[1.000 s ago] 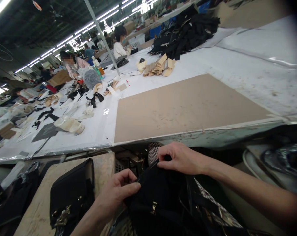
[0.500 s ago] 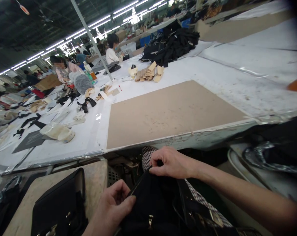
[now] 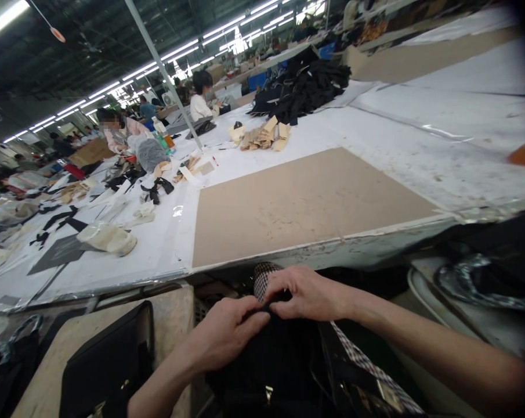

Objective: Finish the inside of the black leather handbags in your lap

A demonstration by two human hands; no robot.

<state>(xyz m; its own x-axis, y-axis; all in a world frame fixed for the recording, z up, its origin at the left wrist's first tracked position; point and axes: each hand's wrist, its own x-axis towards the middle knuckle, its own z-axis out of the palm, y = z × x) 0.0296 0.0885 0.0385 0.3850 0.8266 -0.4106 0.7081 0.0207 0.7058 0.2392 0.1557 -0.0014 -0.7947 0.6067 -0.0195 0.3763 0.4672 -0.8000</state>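
Observation:
A black bag (image 3: 271,366) with gold metal parts lies at the bottom centre, over checked cloth (image 3: 262,281). At its upper edge my left hand (image 3: 227,328) pinches the black material between thumb and fingers. Close against it on the right, my right hand (image 3: 303,293) grips the same edge, its thumb and forefinger curled together. The fingertips of both hands nearly touch. A second black bag (image 3: 108,360) with gold fittings rests on a worn board to the left.
Beyond the hands, a white-covered table (image 3: 314,130) carries a brown sheet (image 3: 306,203), tan strips (image 3: 266,136) and a black fabric pile (image 3: 306,84). A metal pole (image 3: 166,75) rises from it. People work farther back. Black items in plastic (image 3: 497,273) lie at right.
My left hand has moved up and right along the bag's edge to meet my right hand, and its fingers have closed on the edge. The view has shifted slightly.

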